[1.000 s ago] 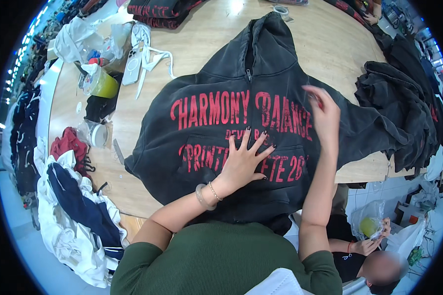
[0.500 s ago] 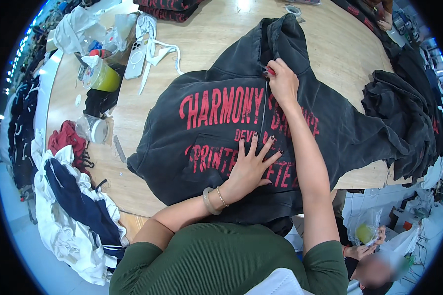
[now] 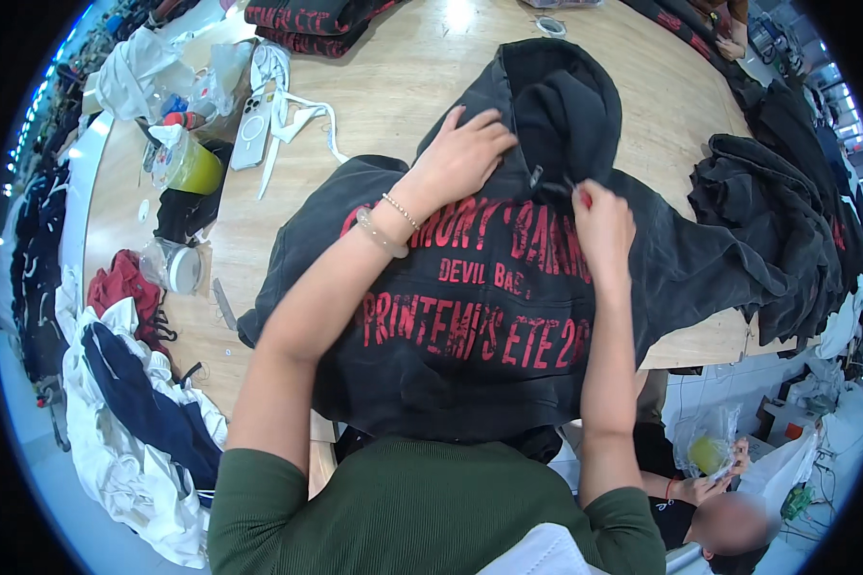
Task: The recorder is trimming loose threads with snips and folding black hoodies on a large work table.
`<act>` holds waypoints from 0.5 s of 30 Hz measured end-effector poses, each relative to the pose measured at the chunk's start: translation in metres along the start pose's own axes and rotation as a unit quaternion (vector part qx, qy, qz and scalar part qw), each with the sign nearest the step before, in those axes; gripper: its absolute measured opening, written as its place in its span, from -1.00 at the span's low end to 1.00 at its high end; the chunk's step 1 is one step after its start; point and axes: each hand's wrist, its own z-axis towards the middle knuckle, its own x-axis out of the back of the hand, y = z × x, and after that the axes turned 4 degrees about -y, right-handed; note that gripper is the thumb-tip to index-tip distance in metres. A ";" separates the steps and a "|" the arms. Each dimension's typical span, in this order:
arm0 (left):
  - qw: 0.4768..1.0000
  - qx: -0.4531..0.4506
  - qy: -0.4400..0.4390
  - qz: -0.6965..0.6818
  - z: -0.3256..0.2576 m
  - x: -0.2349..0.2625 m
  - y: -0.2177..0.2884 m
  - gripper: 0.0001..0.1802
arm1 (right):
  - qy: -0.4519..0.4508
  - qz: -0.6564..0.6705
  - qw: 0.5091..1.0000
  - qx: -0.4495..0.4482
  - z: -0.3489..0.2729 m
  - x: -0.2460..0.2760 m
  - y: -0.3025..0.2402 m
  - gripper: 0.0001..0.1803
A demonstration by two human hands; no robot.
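Observation:
A faded black hooded sweatshirt (image 3: 422,369) with red lettering and a front zip lies spread before me, its hood (image 3: 594,96) pointing away. My left hand (image 3: 465,153) rests on the left side of the hood by its opening, fingers stretched over the cloth and thumb apart. Near the neck, on the right of the zip, my right hand (image 3: 606,230) is closed around a small red thing (image 3: 586,197), mostly hidden by the fingers. The metal zip pull (image 3: 536,176) shows between my hands at the neckline.
To the left are a phone (image 3: 252,129), a cup of yellow-green drink (image 3: 197,168), a clear jar (image 3: 182,270) and white and navy cloth (image 3: 144,393). Folded dark garments (image 3: 316,24) lie at the back, more (image 3: 767,225) at right. Another person's hands (image 3: 714,484) hold a bagged drink lower right.
My left hand has gone from the sweatshirt's front up to the hood. My right hand has come down and right with the red thing. The hood has opened wider and the zip halves lie closer together.

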 end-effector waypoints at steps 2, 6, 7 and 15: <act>0.997 0.005 -0.076 -0.006 -0.004 0.004 0.014 -0.68 | -0.018 0.051 0.996 -0.076 -0.022 -0.011 0.020 -0.80; 0.984 0.067 -0.165 0.004 -0.003 0.014 0.030 -0.69 | 0.000 0.153 0.986 -0.061 -0.046 -0.022 0.026 -0.83; 0.982 0.113 -0.152 -0.001 0.012 0.012 0.031 -0.63 | 0.047 0.181 0.982 -0.010 -0.047 -0.028 0.026 -0.86; 0.929 0.128 -0.316 0.146 0.118 -0.034 -0.001 -0.53 | 0.039 0.189 0.981 0.031 -0.044 -0.017 0.014 -0.87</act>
